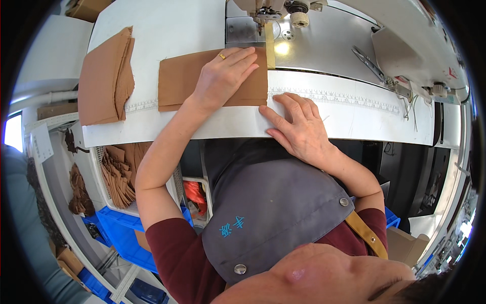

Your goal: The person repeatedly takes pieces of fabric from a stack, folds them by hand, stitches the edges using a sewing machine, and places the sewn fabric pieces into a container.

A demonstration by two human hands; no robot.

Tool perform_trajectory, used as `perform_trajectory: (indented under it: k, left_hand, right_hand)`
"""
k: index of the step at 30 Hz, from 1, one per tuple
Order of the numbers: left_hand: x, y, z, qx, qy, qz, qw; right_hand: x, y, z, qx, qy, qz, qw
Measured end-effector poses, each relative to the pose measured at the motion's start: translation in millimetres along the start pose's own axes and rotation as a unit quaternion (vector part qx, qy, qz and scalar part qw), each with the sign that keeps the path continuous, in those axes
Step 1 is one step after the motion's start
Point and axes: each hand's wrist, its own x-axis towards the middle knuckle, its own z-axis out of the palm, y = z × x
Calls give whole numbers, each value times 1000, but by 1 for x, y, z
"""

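Note:
A brown fabric piece (177,83) lies flat on the white table in front of the sewing machine (264,15). Its right edge runs along a yellowish tape strip (270,48). Resting flat on the fabric is my left hand (225,76), fingers stretched toward the upper right corner, a ring on one of them. My right hand (301,124) lies at the table's front, fingers spread, with one fingertip at the fabric's lower right corner. Both hands are open and grip nothing. Above the fabric, the needle area stands near its upper right edge; the needle tip is too small to make out.
Farther left lies a stack of brown fabric pieces (104,81). A measuring scale (344,96) runs along the table. Metal tweezers (368,62) rest by the machine at right, near loose threads (411,109). Below left are a white basket of brown pieces (119,177) and a blue crate (121,230).

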Motion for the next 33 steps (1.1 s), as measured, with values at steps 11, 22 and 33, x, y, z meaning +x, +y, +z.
perform_trajectory:
  k: [11,22,33]
  left_hand:
    - [2,-4,3,29,-25,1,999]
    - [19,-25,11,18,-26,23,999]
    - [29,-36,18,-15,-24,5,1000]
  right_hand:
    - [19,28,-10,40,52,-27,997]
    - [89,99,13,-112,59,-97,987]
    - [94,108,20,-100,62,-53,992]
